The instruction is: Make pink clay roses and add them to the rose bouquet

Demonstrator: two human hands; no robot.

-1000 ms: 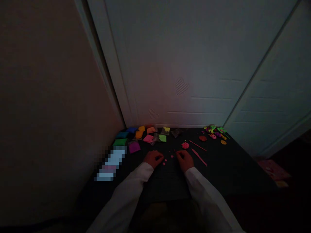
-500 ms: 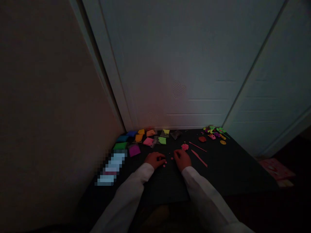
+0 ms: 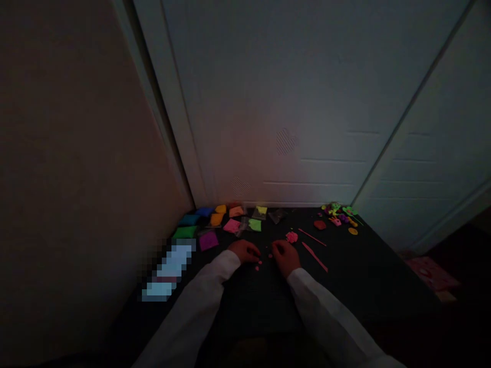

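Note:
Over the dark tabletop, my left hand [image 3: 245,251] is low with curved fingers, thumb and fingertips a little apart. Small pink clay pieces [image 3: 260,262] lie by its thumb. My right hand [image 3: 286,257] faces it, thumb and forefinger drawn together in a pinch; whatever is between them is too small and dark to make out. Another pink bit [image 3: 270,255] rests just left of those fingertips. Right behind the right hand sits a bumpy pink clay ball [image 3: 291,237]. Two pink modelling tools, a thin stick [image 3: 312,237] and a broader knife [image 3: 315,257], lie to its right.
Bags of coloured clay, among them purple [image 3: 208,240], green [image 3: 185,233] and pink [image 3: 232,226], line the table's back left. A blurred-out bright rectangle [image 3: 169,271] lies at left. Small colourful figures [image 3: 339,214] and a red lump [image 3: 319,225] are back right. A wall stands behind.
The view has shifted slightly, so the table's things sit a little lower. Both hands stay close to the same places, with only slight finger movement.

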